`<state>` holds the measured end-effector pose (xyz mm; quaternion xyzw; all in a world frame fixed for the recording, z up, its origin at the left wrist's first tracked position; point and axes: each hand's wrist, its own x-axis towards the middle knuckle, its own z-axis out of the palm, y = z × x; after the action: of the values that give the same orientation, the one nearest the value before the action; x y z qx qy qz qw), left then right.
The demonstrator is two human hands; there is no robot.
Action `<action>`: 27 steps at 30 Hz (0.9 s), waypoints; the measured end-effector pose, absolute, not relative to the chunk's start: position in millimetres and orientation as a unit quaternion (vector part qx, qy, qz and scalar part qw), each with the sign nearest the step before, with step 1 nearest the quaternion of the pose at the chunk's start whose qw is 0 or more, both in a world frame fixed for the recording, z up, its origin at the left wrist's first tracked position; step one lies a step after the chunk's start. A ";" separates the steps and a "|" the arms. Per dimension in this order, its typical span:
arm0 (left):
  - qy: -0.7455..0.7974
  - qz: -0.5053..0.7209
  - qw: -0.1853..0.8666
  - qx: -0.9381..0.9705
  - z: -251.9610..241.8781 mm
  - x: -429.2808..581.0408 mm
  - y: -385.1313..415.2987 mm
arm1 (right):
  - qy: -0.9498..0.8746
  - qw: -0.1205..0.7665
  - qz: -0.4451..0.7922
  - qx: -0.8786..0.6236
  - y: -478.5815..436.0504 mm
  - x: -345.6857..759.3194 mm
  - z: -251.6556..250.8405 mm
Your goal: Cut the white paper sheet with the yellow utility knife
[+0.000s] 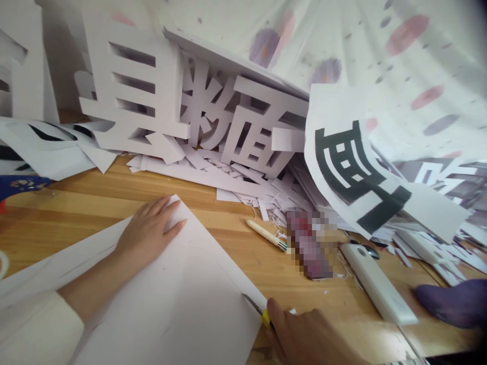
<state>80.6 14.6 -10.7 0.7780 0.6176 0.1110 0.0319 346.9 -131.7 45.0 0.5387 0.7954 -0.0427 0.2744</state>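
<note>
My left hand (146, 230) lies flat and open on a large white foam board (167, 299) that covers the near part of the wooden floor. At the board's right edge my right hand (308, 337) is closed on a utility knife (255, 308) with a yellow body. The knife's blade touches the board's edge.
Cut-out white foam characters (133, 86) and scraps pile up behind the board. A sheet printed with a black character (357, 172) leans at the right. A pen (266, 234), a blurred-out object (310, 243), a white bar (376, 284) and a purple-socked foot (452, 301) lie on the floor.
</note>
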 end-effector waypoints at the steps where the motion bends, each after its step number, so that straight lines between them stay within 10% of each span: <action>1: 0.618 0.110 0.033 0.778 -10.5 80.8 14.6 | 0.801 0.262 -0.037 0.537 -133.4 349.4 41.9; 27: 0.619 0.116 0.035 0.776 -13.3 79.6 16.2 | 0.844 0.168 0.038 0.507 -150.6 369.1 19.5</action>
<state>79.6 16.2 -13.3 0.7761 0.6189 0.1159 0.0355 369.1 -150.6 19.5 0.5071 0.8445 0.0380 0.1680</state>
